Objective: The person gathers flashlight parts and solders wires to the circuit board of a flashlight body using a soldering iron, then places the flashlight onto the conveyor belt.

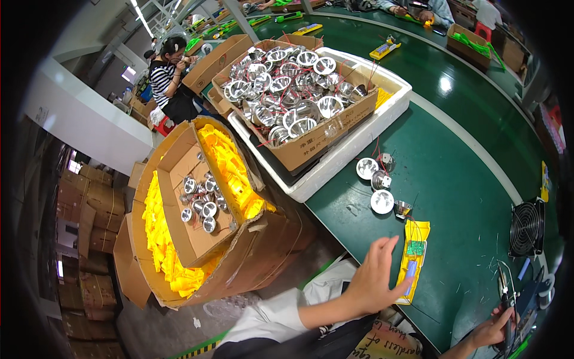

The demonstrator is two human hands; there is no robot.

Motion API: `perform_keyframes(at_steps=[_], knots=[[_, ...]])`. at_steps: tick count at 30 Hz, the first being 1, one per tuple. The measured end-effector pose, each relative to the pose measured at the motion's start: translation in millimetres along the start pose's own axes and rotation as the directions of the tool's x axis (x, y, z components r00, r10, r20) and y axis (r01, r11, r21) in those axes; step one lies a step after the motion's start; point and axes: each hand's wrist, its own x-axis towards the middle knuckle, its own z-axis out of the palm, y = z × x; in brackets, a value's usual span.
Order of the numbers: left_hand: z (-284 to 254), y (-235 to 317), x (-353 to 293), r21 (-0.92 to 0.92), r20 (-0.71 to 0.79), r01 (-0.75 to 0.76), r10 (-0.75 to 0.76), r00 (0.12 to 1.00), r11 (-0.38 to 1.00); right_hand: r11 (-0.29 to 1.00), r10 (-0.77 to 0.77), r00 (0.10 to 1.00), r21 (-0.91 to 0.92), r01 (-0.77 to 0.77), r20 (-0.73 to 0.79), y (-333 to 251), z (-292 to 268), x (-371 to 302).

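Note:
My left hand hovers at the left side of a yellow plastic housing, fingers stretched and apart. Its thumb lies over the housing's edge; whether it touches cannot be told. Inside the housing are a small green circuit board and a blue cylindrical battery, with thin wires. At the lower right, my right hand is closed round the dark handle of a soldering iron, its metal end pointing up and away. Just beyond the housing sit several silver reflector cups with red wires.
A cardboard box of reflectors stands in a white foam tray. To the left, a large carton holds yellow housings and a smaller box of reflectors. A black fan stands at right. Beyond are a green conveyor and seated people.

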Motion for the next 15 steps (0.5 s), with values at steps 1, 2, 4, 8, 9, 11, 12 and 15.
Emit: perform_keyframes(at_steps=[1,2,4,8,9,11,12,15], knots=[[4.8,2.3,0.0,0.126,-0.011,-0.101,0.104,0.995,0.987,1.000,0.028,1.000,0.008,-0.028,0.014,0.8,1.6,0.8],[7.4,5.5,0.5,0.123,-0.008,-0.105,0.107,0.994,0.987,1.000,0.026,1.000,0.005,-0.026,0.010,2.2,2.5,0.2],[10.5,16.0,2.5,0.199,0.053,-0.031,0.020,0.998,0.979,0.999,0.034,0.997,0.016,-0.035,0.063,5.8,5.5,-2.9],[7.3,15.2,7.0,0.161,0.143,-0.042,0.019,0.990,0.986,0.992,0.010,0.997,-0.123,-0.001,0.072,5.9,7.9,-7.0],[3.3,13.5,8.6,0.164,0.151,-0.049,0.024,0.988,0.985,0.988,0.014,0.998,-0.152,-0.005,0.058,5.7,8.4,-7.9],[-6.5,7.7,14.7,0.222,0.228,-0.151,0.099,0.969,0.963,0.985,0.030,0.998,-0.170,-0.021,0.054,4.9,6.0,-6.2],[-12.1,5.8,18.7,0.216,0.242,-0.162,0.108,0.964,0.963,0.982,0.047,0.997,-0.184,-0.036,0.058,4.6,4.2,-5.0],[-23.4,-1.9,30.8,0.195,0.343,-0.317,0.239,0.908,0.928,0.969,0.060,0.998,-0.240,-0.061,-0.015,1.3,3.3,-4.5]])
